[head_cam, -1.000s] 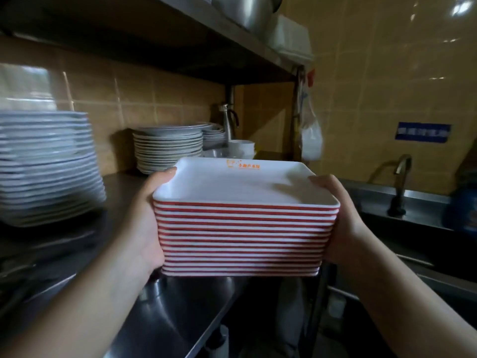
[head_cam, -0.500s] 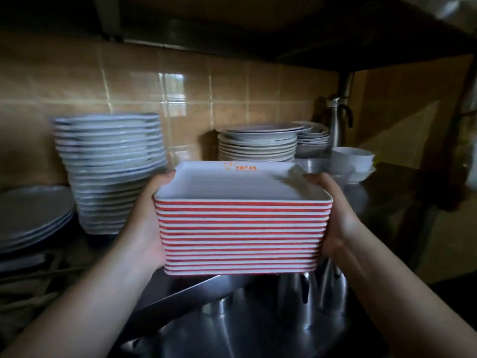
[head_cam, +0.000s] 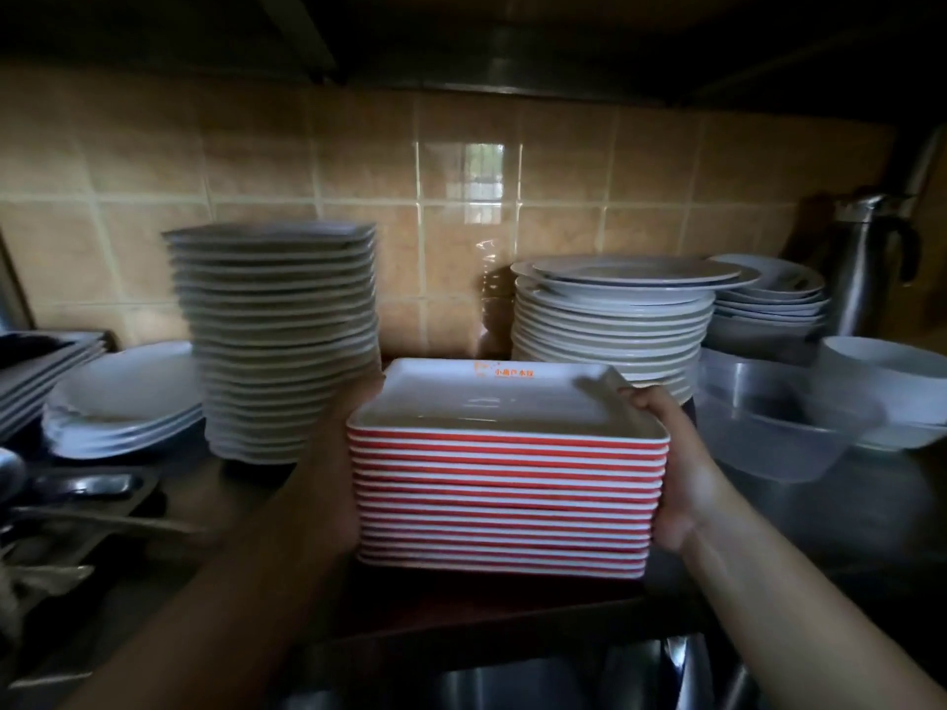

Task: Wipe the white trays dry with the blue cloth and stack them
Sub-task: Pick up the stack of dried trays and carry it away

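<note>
Two hands carry one tall stack of trays [head_cam: 505,499], white on top with red-edged sides, held level in the near middle of the scene, in front of the gap between two piles of crockery. The left hand [head_cam: 335,484] presses against the stack's left end, in deep shadow; its fingers cannot be made out, so I cannot tell how they lie. The right hand [head_cam: 681,484] clasps the right end, palm flat to the sides and fingertips hooked over the top tray's far right corner. Squeezing from both ends probably keeps the loose trays from sliding apart while they are carried.

The stack's long axis runs left to right, with the orange printing on the top tray toward the far edge. Whether its bottom rests on the steel table [head_cam: 845,515] or hangs just above it is hard to tell. Far left stands a pile of squarish plates [head_cam: 276,340]; far right, round plates [head_cam: 612,320], with a clear plastic bowl [head_cam: 768,427] near the right hand. No blue cloth shows, so the wiping looks finished and the stack seems bound for storage.
</note>
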